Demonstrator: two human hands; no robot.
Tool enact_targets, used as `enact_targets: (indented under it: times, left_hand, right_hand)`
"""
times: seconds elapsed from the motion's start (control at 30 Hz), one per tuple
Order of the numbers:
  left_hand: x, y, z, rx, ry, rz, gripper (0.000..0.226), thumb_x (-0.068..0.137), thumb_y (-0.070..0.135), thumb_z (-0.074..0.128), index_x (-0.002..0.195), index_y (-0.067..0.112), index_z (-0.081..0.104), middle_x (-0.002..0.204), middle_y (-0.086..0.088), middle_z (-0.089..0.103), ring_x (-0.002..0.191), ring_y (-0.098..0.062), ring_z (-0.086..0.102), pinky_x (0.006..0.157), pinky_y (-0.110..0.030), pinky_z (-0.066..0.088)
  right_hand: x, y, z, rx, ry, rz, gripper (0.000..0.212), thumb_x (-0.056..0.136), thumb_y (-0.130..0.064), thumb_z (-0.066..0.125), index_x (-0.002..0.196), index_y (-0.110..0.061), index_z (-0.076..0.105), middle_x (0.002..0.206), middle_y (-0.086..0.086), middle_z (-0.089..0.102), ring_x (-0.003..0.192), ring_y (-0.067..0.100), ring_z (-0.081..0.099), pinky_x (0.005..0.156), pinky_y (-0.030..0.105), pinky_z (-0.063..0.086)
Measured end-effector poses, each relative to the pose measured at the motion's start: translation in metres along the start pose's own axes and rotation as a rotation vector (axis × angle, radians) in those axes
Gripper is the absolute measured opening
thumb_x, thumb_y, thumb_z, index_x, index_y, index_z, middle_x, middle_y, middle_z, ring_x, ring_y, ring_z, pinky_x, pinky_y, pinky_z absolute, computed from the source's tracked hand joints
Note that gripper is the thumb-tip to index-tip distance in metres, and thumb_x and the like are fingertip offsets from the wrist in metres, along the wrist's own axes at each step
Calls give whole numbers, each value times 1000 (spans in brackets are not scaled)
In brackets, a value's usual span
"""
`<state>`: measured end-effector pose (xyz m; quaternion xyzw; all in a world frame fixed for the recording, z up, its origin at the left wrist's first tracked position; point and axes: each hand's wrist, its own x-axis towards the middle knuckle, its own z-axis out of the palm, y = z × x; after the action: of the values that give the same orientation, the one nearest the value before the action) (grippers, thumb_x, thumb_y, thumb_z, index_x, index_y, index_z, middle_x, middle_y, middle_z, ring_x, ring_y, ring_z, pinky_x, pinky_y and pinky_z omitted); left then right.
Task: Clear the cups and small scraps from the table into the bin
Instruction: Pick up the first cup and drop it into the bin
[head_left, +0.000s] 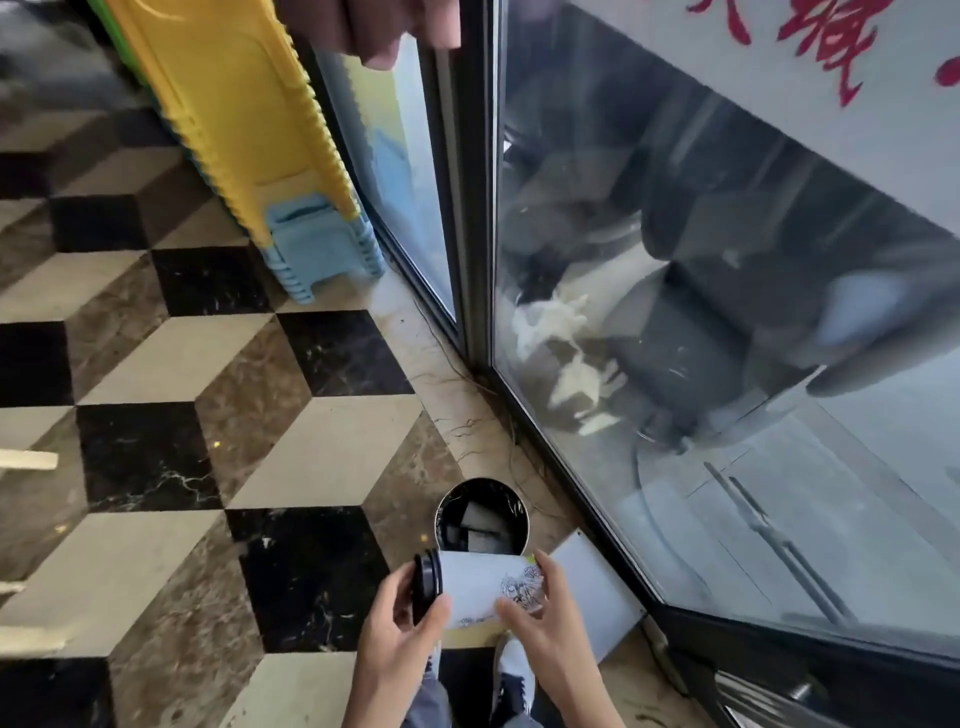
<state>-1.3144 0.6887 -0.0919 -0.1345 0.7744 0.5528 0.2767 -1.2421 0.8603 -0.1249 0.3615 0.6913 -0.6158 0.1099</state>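
Note:
A white paper cup (480, 584) with a black drawing and a black lid (427, 581) lies sideways in both my hands, low in the head view. My left hand (397, 629) grips the lid end. My right hand (540, 618) holds the cup's base end. Just beyond the cup stands a small round bin (483, 512) on the floor, its rim silver and its inside dark, with dark and white rubbish in it. The cup is near the bin's front rim, above it.
The floor has black, beige and brown tiles (218, 415). A glass door and wall (675, 312) runs along the right. A stack of yellow and blue plastic stools (270, 156) leans at the back. A white board (597, 597) lies by the bin. My shoes (511, 675) show below.

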Motion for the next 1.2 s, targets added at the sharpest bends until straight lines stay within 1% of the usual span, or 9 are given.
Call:
enact_targets:
  times: [0.17,0.3,0.4,0.5,0.6,0.7,0.8,1.0,1.2]
  left_hand:
    - [85,-57,25,71,-75,-69,43,73,32,79,112,38,63,103,28,72,100,10,66,82,-13,51]
    - [179,-136,49,108,-75,-144,50,67,54,70,115,46,59,108,25,71,106,5,64,90,-23,50]
    - [237,-192,67,126,-72,-197,37,75,49,69,111,45,60,112,18,69,103,5,64,94,-29,51]
    - [285,-234,87,126,-83,-235,28,86,35,70,112,40,61,111,13,69,96,4,66,91,-30,54]
    - [326,-256,102,163,-72,-234,45,90,34,65,133,23,56,106,15,65,96,3,62,91,-32,52]
    - [356,-266,112,213,-84,-232,56,92,42,59,143,21,48,126,9,62,113,-6,58,104,-32,44]
    - [369,-269,119,218,-137,-241,63,93,47,54,150,22,40,152,2,46,138,-11,43,118,-38,33]
    - [359,-257,115,201,-164,-247,63,95,44,54,151,21,37,157,-1,39,144,-12,36,119,-38,30]
    - [333,-194,93,206,-170,-111,66,95,44,55,153,23,32,159,3,35,145,-10,33,119,-35,29]
  right_hand:
    - [82,57,16,24,-5,79,70,84,-24,76,144,-26,38,121,-17,60,98,-16,60,83,4,46]
    - [169,130,51,-13,-18,147,74,87,-34,72,149,-19,34,139,6,55,125,28,58,106,46,48]
    - [225,178,73,-13,-4,232,73,89,-32,70,150,-15,33,144,18,51,129,38,55,106,54,46]
    - [274,221,89,-17,32,277,74,91,-33,68,152,-15,30,152,12,46,137,29,49,108,40,44]
    - [315,249,105,-44,45,294,74,92,-35,66,153,-15,29,151,10,47,134,23,49,100,31,42]
    - [347,261,114,-31,91,299,71,94,-37,60,153,-16,28,148,7,49,122,19,54,96,32,45]
    - [364,267,116,-6,131,307,68,94,-34,56,154,-16,28,150,5,48,133,24,50,110,42,45]
    - [354,256,113,-24,130,308,69,92,-30,56,154,-18,28,152,2,45,128,12,46,102,30,40]
    - [320,183,96,2,127,223,66,91,-33,56,151,-22,33,150,2,49,134,24,51,111,49,44]
